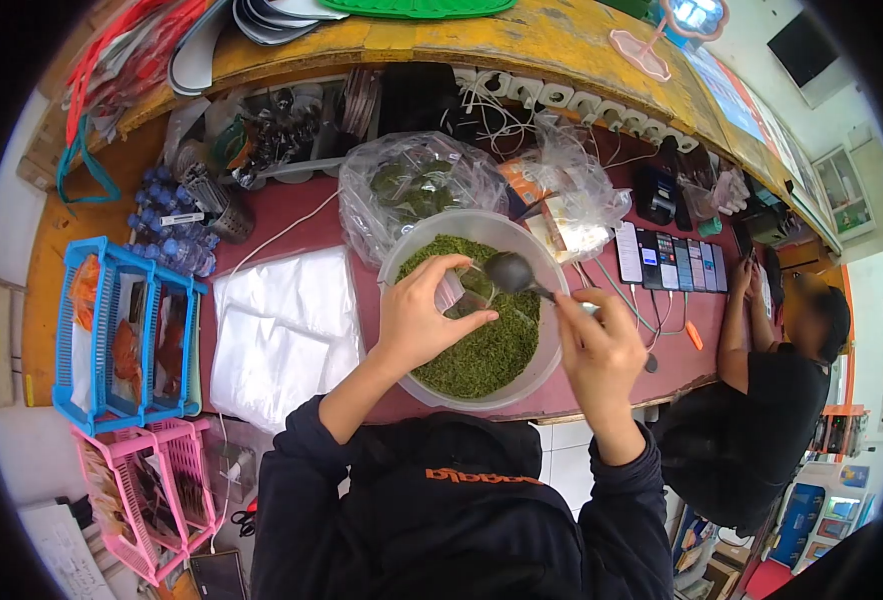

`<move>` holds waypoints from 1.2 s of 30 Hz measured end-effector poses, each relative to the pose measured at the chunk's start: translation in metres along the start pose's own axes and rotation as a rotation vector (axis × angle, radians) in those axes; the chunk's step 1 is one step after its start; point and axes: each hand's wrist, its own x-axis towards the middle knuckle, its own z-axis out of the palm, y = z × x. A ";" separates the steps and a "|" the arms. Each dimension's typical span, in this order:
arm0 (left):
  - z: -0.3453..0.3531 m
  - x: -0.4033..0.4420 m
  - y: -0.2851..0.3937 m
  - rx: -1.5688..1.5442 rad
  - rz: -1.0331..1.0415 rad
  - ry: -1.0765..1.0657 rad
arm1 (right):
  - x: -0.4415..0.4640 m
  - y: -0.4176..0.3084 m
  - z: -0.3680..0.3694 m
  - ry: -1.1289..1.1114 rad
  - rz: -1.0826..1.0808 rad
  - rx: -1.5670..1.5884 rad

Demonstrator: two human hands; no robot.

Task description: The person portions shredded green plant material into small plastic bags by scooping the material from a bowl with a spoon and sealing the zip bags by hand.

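Note:
A round, translucent tub (552,350) holds loose green flakes (482,352). Over its left part, my left hand (424,312) is closed on a small clear plastic bag (477,286) with some green flakes inside, its mouth held between thumb and fingers. My right hand (602,345), at the tub's right rim, grips the handle of a black spoon (509,272). The spoon's bowl is at the mouth of the small bag; whether it touches the bag I cannot tell. Behind the tub lies a large clear bag (417,185) with green contents.
Flat clear bags (277,345) lie left of the tub, beside a blue basket (147,405) and a pink one (127,520). Several phones (669,260) with cables lie at the right. A person (762,400) in black sits at the right. A yellow wooden shelf (552,55) spans the back.

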 end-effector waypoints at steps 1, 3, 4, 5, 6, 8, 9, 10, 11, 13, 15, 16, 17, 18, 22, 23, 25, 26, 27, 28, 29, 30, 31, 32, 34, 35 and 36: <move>0.000 -0.001 -0.002 0.005 0.001 0.020 | 0.001 0.005 -0.006 0.001 0.057 0.008; 0.000 -0.004 -0.003 0.053 -0.004 0.068 | 0.004 0.013 -0.020 -0.096 0.134 -0.016; 0.000 -0.005 -0.002 0.098 -0.003 0.112 | 0.005 0.013 -0.019 -0.096 0.135 -0.015; 0.002 -0.007 -0.002 0.097 0.000 0.109 | 0.008 0.012 -0.016 -0.190 0.113 0.123; 0.007 -0.010 -0.003 0.130 0.032 0.161 | 0.011 0.011 -0.013 -0.284 0.092 0.260; 0.012 -0.015 0.001 0.160 0.070 0.210 | 0.018 -0.006 0.024 -0.289 -0.015 0.480; 0.012 -0.017 0.006 0.166 0.096 0.205 | 0.012 -0.007 0.045 -0.268 -0.044 0.455; 0.009 -0.016 0.012 0.174 0.123 0.206 | 0.012 -0.008 0.055 -0.245 -0.078 0.429; -0.001 -0.016 0.016 0.158 0.104 0.190 | 0.013 -0.004 0.055 -0.244 -0.088 0.431; -0.018 -0.010 -0.004 0.061 0.153 0.090 | 0.012 0.000 0.048 -0.269 -0.130 0.437; -0.030 -0.004 -0.021 -0.253 0.148 -0.183 | 0.012 0.001 0.043 -0.295 -0.148 0.494; -0.030 -0.004 -0.021 -0.256 0.155 -0.183 | 0.014 0.002 0.041 -0.319 -0.171 0.543; -0.031 -0.005 -0.021 -0.372 0.055 -0.207 | 0.016 0.000 0.041 -0.236 -0.119 0.639; -0.032 -0.006 -0.018 -0.487 -0.050 -0.231 | 0.015 0.000 0.040 -0.237 -0.122 0.639; -0.023 -0.011 -0.022 -0.611 -0.203 -0.181 | 0.005 0.001 0.041 -0.435 0.447 0.950; -0.021 -0.013 -0.021 -0.611 -0.200 -0.182 | 0.002 0.002 0.042 -0.400 0.422 0.998; -0.020 -0.014 -0.011 -0.637 -0.189 -0.153 | -0.001 0.003 0.044 -0.352 0.392 1.070; -0.019 -0.015 -0.010 -0.636 -0.191 -0.153 | 0.000 0.001 0.045 -0.353 0.393 1.072; -0.016 -0.015 -0.007 -0.623 -0.146 -0.131 | 0.002 -0.002 0.045 -0.342 0.343 1.011; -0.013 -0.014 -0.004 -0.611 -0.101 -0.112 | 0.003 -0.005 0.046 -0.331 0.294 0.947; -0.011 -0.013 0.000 -0.568 0.003 -0.130 | 0.003 -0.009 0.047 -0.329 0.296 0.945; -0.010 -0.013 0.003 -0.569 0.002 -0.131 | 0.003 -0.013 0.049 -0.271 0.264 0.933; -0.010 -0.014 0.005 -0.531 0.015 -0.090 | 0.003 -0.016 0.050 -0.214 0.229 0.923; -0.011 -0.014 0.007 -0.491 0.028 -0.049 | 0.003 -0.017 0.048 -0.216 0.227 0.926; -0.019 -0.011 0.011 -0.481 0.039 -0.023 | 0.002 -0.020 0.041 -0.175 0.212 0.890; -0.022 -0.008 0.011 -0.472 0.054 0.001 | -0.001 -0.016 0.038 -0.174 0.214 0.888; -0.024 -0.003 0.008 -0.473 0.056 -0.001 | -0.003 -0.009 0.035 -0.155 0.244 0.900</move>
